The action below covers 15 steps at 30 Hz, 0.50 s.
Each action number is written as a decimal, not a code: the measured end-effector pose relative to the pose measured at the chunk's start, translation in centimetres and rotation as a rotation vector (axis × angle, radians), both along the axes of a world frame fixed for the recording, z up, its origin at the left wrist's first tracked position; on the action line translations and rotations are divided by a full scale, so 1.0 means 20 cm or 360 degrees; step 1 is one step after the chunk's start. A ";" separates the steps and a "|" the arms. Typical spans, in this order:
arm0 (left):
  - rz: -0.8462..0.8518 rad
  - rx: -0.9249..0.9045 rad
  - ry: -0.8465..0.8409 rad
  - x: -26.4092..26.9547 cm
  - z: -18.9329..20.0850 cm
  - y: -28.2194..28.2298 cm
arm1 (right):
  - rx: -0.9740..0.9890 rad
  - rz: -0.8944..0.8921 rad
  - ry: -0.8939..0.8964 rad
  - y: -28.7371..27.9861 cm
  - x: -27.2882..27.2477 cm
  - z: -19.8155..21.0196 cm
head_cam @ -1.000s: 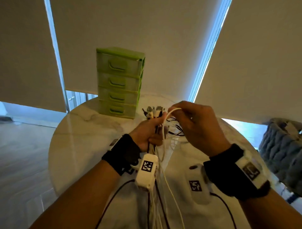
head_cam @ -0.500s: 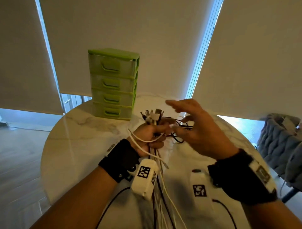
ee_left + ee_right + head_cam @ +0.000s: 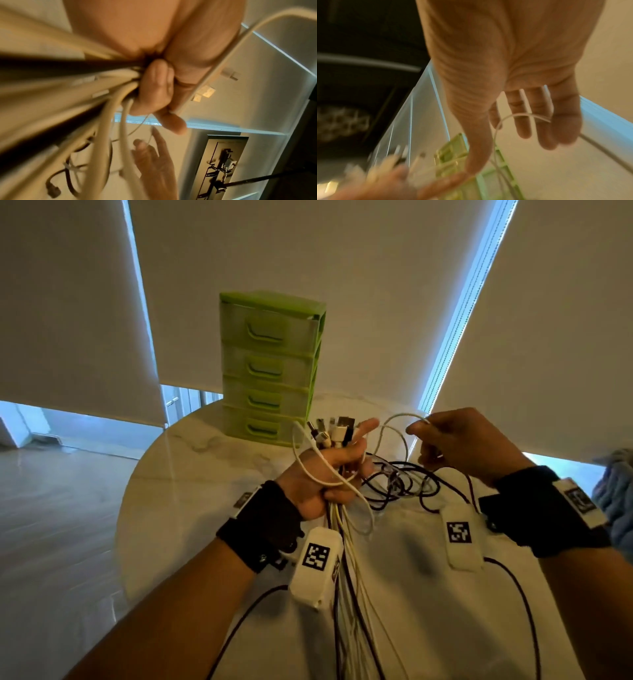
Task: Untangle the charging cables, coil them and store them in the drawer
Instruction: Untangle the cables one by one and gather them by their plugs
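White cable [image 3: 394, 422] loops between both hands above the desk [image 3: 191, 481]. Left hand [image 3: 329, 474] clenches the bundle [image 3: 346, 559]; right hand [image 3: 459, 443], at 3 o'clock, pinches the loop. Draw it out slowly, keeping plugs [image 3: 334, 431] gathered; drawers [image 3: 270, 368] wait at 11 o'clock.

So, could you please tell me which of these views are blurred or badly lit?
Head view: sharp, dim, backlit by bright gaps beside the blinds; wide-angle bending. Left wrist: bundle of white and black charging cables smeared. Right wrist: green plastic drawer unit blurred.
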<state>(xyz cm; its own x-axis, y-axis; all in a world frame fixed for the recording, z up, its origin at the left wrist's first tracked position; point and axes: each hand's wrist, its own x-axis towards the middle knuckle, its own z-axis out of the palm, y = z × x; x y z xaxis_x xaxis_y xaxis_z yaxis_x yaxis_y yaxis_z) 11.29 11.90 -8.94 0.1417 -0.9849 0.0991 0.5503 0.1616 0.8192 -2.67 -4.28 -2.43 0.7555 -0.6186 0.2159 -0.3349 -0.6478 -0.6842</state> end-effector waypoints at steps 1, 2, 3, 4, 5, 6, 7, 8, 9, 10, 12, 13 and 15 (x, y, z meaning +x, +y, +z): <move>0.0046 0.0043 0.0001 0.00 0.01 0.00 | -0.0022 0.0013 0.0050 0.01 0.00 0.00; 0.0092 0.0074 -0.0025 0.00 0.01 0.00 | -0.0104 0.0021 0.0148 0.02 0.00 -0.01; 0.0139 0.0099 -0.0077 0.00 0.01 0.01 | -0.0217 0.0019 0.0343 0.01 0.01 -0.03; 0.0179 0.0107 -0.0127 0.01 0.01 0.01 | -0.0303 0.0020 0.0584 0.00 0.01 -0.04; 0.0194 0.0075 -0.0175 0.01 0.01 0.02 | -0.0312 0.0033 0.0806 0.00 0.01 -0.05; 0.0183 -0.0001 -0.0209 0.01 0.01 0.03 | -0.0250 0.0055 0.0975 -0.01 0.01 -0.06; 0.0167 -0.0108 -0.0223 0.02 0.01 0.04 | -0.0170 0.0087 0.1073 -0.04 0.01 -0.06; 0.0161 -0.0224 -0.0208 0.03 0.02 0.05 | -0.0130 0.0111 0.1091 -0.07 0.01 -0.06; 0.0177 -0.0322 -0.0180 0.04 0.03 0.06 | -0.0127 0.0097 0.1056 -0.10 0.01 -0.04; 0.0207 -0.0382 -0.0148 0.05 0.04 0.06 | -0.0140 0.0053 0.0989 -0.14 0.02 -0.02; 0.0278 -0.0453 -0.0117 0.07 0.05 0.07 | -0.0199 -0.0051 0.0872 -0.22 0.00 0.01; 0.0330 -0.0490 -0.0125 0.07 0.05 0.07 | -0.0277 -0.0098 0.0829 -0.26 0.00 0.02; 0.0414 -0.0595 -0.0121 0.07 0.05 0.07 | -0.0411 -0.0177 0.0689 -0.33 -0.01 0.02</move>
